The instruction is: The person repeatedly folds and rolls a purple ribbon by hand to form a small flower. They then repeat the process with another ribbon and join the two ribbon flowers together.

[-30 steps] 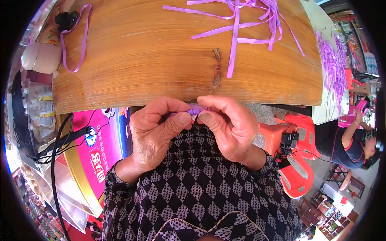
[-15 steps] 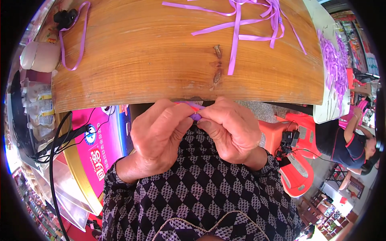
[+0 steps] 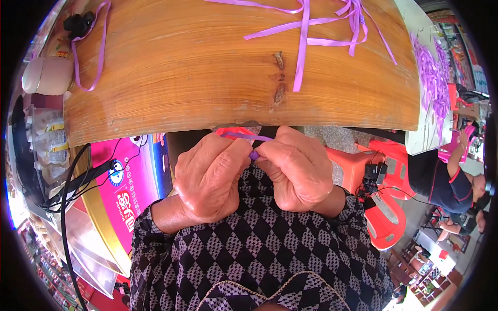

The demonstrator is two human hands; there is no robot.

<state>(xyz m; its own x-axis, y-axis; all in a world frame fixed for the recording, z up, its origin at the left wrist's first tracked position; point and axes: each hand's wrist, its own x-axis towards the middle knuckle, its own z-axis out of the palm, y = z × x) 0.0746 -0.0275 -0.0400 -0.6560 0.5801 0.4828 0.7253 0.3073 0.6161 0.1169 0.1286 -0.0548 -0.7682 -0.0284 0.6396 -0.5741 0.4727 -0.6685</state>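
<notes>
Both hands meet at the near edge of the wooden table, in front of my patterned top. My left hand (image 3: 211,173) pinches one side of a purple ribbon (image 3: 248,137), and my right hand (image 3: 301,170) pinches the other side. A small purple knot (image 3: 253,155) shows between the fingertips. A strip of the ribbon arches over from one hand to the other. Its ends are hidden inside my fingers. More purple ribbon strips (image 3: 302,49) lie loose on the wooden table (image 3: 181,78), beyond my right hand.
A ribbon loop with a black object (image 3: 79,25) lies at the table's far left, near a pale pink rounded container (image 3: 49,75). Shredded purple ribbon (image 3: 433,78) heaps on a white table at right. Red plastic stools (image 3: 345,168) and a seated person (image 3: 448,181) are at right. A black cable (image 3: 64,223) hangs at left.
My fingers have shifted slightly around the knot, and the ribbon strip above it now arches more visibly between my hands. The view has moved a little; the person at right has shifted their arms.
</notes>
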